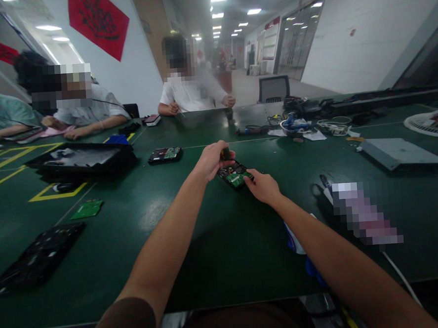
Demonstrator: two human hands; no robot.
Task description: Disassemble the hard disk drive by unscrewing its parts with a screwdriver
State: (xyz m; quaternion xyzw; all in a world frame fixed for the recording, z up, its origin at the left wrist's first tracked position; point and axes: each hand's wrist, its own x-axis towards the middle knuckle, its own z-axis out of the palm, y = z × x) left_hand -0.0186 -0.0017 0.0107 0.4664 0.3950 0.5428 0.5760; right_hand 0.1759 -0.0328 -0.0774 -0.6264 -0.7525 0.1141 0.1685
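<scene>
A small black drive with a green circuit board (235, 175) lies on the dark green table (224, 243) in front of me. My left hand (212, 160) is closed round a dark tool handle (225, 153) that stands upright over the drive's far end. My right hand (262, 186) rests on the drive's near right corner, fingers curled and pressing on its edge.
A second drive (165, 155), a black tray (81, 160), a loose green board (88, 209) and a black panel (39, 256) lie to the left. Cables, a bowl (293, 127) and a grey box (400, 153) are at the right. Other people sit across the table.
</scene>
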